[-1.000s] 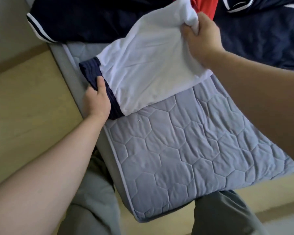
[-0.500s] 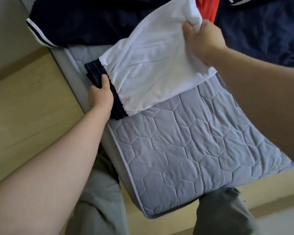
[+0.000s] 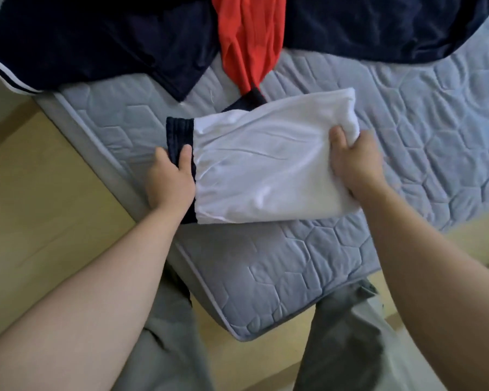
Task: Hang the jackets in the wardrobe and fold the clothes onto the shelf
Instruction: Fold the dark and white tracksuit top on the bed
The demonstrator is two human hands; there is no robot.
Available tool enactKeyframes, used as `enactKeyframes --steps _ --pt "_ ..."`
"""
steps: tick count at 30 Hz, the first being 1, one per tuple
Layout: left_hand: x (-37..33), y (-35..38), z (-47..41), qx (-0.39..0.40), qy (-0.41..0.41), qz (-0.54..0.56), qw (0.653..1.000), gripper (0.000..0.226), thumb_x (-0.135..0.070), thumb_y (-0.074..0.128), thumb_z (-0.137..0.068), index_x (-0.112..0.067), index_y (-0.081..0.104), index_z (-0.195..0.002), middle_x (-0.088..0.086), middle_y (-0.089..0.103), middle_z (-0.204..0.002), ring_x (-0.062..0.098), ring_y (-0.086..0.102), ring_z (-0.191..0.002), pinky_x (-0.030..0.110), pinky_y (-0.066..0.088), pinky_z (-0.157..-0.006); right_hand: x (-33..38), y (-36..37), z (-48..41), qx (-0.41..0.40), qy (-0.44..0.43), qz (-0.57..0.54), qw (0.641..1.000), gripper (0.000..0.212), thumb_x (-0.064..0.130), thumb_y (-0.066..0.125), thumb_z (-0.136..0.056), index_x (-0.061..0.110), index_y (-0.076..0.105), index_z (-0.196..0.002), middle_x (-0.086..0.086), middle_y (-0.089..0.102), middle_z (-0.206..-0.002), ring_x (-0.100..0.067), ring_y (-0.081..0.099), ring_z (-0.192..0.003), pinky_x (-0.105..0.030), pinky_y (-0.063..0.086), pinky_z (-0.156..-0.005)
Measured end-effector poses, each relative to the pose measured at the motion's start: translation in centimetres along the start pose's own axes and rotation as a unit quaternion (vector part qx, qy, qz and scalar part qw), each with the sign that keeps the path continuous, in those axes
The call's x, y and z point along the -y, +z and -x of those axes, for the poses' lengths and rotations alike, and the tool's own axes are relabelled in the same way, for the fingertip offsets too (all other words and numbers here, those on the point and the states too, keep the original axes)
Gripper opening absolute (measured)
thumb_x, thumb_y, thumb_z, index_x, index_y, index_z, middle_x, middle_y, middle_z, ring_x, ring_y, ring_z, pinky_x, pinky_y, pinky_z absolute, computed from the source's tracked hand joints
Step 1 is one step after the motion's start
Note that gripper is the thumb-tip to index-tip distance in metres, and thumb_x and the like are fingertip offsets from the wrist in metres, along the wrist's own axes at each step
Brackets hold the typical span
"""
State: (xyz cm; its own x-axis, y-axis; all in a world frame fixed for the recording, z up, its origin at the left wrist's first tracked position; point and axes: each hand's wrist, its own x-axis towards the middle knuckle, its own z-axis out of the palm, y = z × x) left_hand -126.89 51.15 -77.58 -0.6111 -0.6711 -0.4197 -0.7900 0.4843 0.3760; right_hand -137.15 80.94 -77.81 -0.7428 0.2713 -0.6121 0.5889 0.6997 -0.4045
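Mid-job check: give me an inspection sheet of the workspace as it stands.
Surface: grey quilted mattress, corner toward the person.
Job's things: folded white garment with a navy band, lying on the mattress.
Clutter: navy garments and a red garment heaped at the far side.
Grips: left hand pinches the navy band; right hand grips the white end.
Cables: nothing seen.
Surroundings: wooden floor; the person's grey trousers below.
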Motion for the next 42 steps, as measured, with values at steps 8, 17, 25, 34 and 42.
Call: enactKeyframes --steps 8,17,25,34,42 --pt "-2.9 3.8 4.5 -0.127 0.380 -0.132 0.907 0.037 -0.032 0.064 -0.090 -0.009 0.058 -0.118 0.014 0.053 -0.136 0.034 0.050 -0.122 0.050 0.036 -0.100 -4.2 2.6 0.0 0.081 0.035 -0.065 0.994 0.045 0.063 0.041 -0.095 0.024 0.064 -0.094 0.012 0.064 -0.084 -0.020 0.062 -0.086 -0.031 0.041 -0.076" --pt "-4.5 9.0 3.9 0.090 0.374 -0.355 0.852 0.072 -0.057 0.019 -0.100 -0.019 0.008 -0.159 0.001 0.000 -0.168 0.019 0.000 -0.154 0.051 0.003 -0.123 -4.2 2.3 -0.9 0.104 0.057 -0.107 0.987 0.072 0.076 0.038 -0.088 0.014 0.064 -0.112 -0.004 0.068 -0.111 -0.025 0.063 -0.101 -0.039 0.050 -0.092" --pt "-5.4 8.3 3.7 0.085 0.375 -0.315 0.867 0.078 -0.063 0.027 -0.096 -0.019 0.014 -0.159 0.001 0.011 -0.167 0.020 0.012 -0.153 0.048 0.009 -0.122 -4.2 2.8 -1.2 0.086 0.030 -0.074 0.993 0.064 0.065 0.031 -0.098 0.011 0.061 -0.118 -0.004 0.065 -0.114 -0.028 0.059 -0.107 -0.031 0.037 -0.083" --pt "-3.6 7.6 5.3 0.071 0.373 -0.375 0.846 0.096 -0.081 0.009 -0.088 -0.017 0.004 -0.159 0.005 -0.001 -0.168 0.026 -0.001 -0.154 0.063 0.005 -0.119 -2.7 1.1 0.7 0.076 0.003 0.001 0.997 0.062 0.065 0.023 -0.100 0.013 0.050 -0.119 -0.006 0.059 -0.112 -0.028 0.053 -0.100 -0.035 0.035 -0.080" --pt "-3.0 8.5 3.9 0.159 0.330 -0.317 0.875 0.090 -0.071 0.020 -0.092 -0.014 -0.002 -0.159 0.008 -0.003 -0.167 0.024 -0.002 -0.154 0.060 0.001 -0.120 5.4 1.8 9.7 0.102 -0.155 -0.089 0.979 0.034 0.050 0.041 -0.102 0.016 0.049 -0.101 0.010 0.058 -0.078 0.007 0.057 -0.071 -0.017 0.040 -0.057"
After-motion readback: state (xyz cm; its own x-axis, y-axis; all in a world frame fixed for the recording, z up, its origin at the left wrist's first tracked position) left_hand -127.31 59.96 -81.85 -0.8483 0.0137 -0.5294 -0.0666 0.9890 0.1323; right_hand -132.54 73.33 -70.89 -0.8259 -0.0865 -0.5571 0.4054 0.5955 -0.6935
